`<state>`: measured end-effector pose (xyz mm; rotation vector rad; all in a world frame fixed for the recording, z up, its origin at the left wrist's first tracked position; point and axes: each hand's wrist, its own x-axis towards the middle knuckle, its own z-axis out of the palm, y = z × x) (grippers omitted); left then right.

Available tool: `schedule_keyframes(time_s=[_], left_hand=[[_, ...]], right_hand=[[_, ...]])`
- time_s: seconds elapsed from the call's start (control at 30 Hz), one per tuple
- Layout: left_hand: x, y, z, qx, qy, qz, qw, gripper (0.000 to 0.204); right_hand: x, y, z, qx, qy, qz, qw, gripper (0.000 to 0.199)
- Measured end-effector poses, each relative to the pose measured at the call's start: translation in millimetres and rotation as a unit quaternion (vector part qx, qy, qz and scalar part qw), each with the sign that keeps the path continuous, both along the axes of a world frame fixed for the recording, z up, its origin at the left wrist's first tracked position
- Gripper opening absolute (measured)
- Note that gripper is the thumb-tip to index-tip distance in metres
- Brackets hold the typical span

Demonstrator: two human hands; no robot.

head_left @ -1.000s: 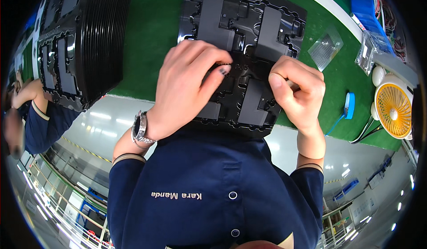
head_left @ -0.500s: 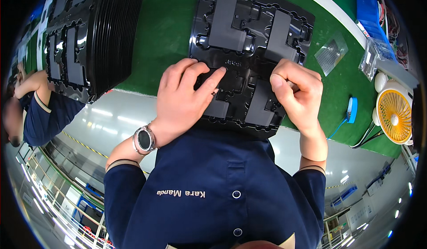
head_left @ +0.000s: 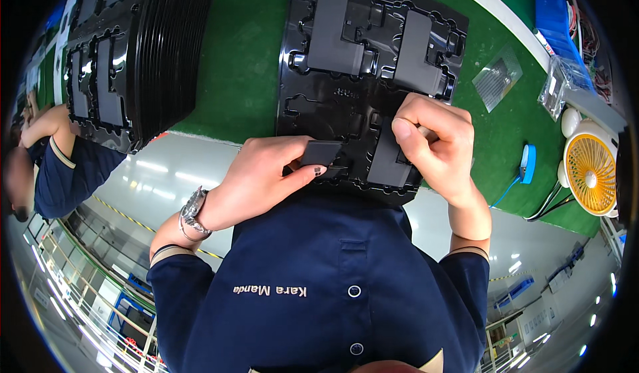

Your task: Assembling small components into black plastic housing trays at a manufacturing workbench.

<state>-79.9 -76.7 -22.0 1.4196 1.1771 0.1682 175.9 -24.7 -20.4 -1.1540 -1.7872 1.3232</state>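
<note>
A black moulded plastic tray [head_left: 299,86] lies in front of me with flat dark grey L-shaped pieces in its recesses. My left hand [head_left: 263,172] pinches one such grey piece [head_left: 321,152] by its side, tilted up over the tray's near left corner. My right hand [head_left: 440,145] is closed above the near right grey piece [head_left: 385,160]; whatever its fingers hold is hidden. Two more pieces rest in the far half, a far left piece [head_left: 325,36] and a far right piece [head_left: 414,53].
At left stands a tall stack of black trays [head_left: 163,60], with a co-worker [head_left: 73,166] beyond it. On the green table [head_left: 229,73], to the right, are a clear plastic bag [head_left: 496,78], a blue clip-like object [head_left: 526,164] and a yellow-bladed fan [head_left: 590,175].
My left hand has drawn nearer to me and lifted the near left grey piece out of its recess. My right hand has shifted slightly left, still closed. The tray has slid slightly left.
</note>
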Motion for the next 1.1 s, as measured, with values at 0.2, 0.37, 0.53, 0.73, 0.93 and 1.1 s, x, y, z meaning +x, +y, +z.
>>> schedule_keyframes(time_s=[0.2, 0.37, 0.53, 0.73, 0.93, 1.1], left_hand=[[28.9, 30.2, 7.0, -0.141, -0.218, 0.174, 0.950, 0.021], [51.3, 47.3, 3.3, -0.090, -0.286, 0.199, 0.933, 0.020], [71.2, 49.4, 2.3, -0.039, -0.332, 0.233, 0.913, 0.020], [82.0, 48.4, 4.5, -0.010, -0.330, 0.249, 0.911, 0.021], [82.7, 47.0, 1.6, 0.029, -0.305, 0.237, 0.922, 0.023], [89.2, 45.5, -1.7, 0.059, -0.299, 0.274, 0.912, 0.018]], right_hand=[[-1.9, -0.8, -1.6, -0.001, 0.002, -0.032, 0.999, 0.014], [-0.5, -0.2, -0.9, 0.013, -0.003, -0.078, 0.997, 0.010], [2.6, -0.4, 4.4, 0.014, -0.010, -0.105, 0.994, 0.009], [5.3, 1.3, 3.1, 0.041, -0.002, -0.120, 0.992, 0.009], [4.7, 0.6, 0.9, 0.036, 0.002, -0.140, 0.990, 0.009], [5.6, 1.6, -0.4, 0.041, 0.002, -0.136, 0.990, 0.010]])
